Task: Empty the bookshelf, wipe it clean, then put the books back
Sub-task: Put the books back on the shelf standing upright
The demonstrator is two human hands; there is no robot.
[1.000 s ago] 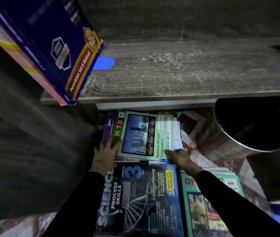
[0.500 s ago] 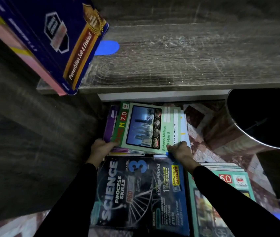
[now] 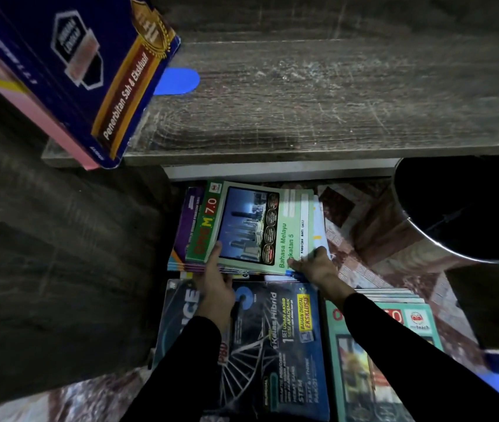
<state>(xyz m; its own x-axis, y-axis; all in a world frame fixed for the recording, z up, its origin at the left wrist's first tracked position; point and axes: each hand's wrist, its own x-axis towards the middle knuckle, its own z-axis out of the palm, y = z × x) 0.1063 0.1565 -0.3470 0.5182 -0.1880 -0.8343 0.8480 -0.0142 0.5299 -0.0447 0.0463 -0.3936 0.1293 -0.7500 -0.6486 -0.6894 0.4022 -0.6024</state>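
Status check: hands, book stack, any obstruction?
Left hand and right hand grip the book stack by its near edge. Shelf board juts above it. Metal bin beside, right.

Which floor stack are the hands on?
The stack nearest the shelf, topped by the green Bahasa Melayu book: left hand and right hand grip its near edge.

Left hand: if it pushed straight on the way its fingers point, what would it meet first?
The green Bahasa Melayu book, which the left hand grips at its near edge; beyond, probably the white ledge.
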